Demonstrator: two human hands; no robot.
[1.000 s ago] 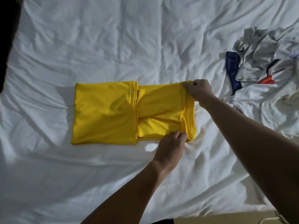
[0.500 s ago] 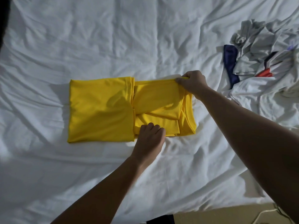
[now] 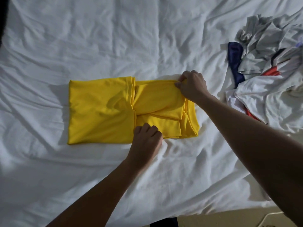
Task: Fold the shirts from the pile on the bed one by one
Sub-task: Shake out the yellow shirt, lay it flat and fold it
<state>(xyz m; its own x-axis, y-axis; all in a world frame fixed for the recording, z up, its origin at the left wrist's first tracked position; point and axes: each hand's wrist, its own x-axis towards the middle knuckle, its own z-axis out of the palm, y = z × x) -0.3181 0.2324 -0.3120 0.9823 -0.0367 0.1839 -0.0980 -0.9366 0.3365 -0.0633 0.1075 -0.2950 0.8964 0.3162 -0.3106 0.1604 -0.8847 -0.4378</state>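
Rumpled white sheet (image 3: 98,38); left hand (image 3: 146,138), right hand (image 3: 192,86) grips pinch smooth yellow shirt (image 3: 101,110).

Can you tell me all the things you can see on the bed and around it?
yellow shirt: one, yellow, partly folded, middle of the bed.
pile of shirts: one heap, grey, white, navy and red, right side of the bed; how many shirts cannot be told.
bed sheet: one, white, wrinkled, under everything.
floor: one strip, beige, bottom right.
cable: one, white, on the floor.
left hand: one, grips the shirt's near edge.
right hand: one, pinches the shirt's far right corner.
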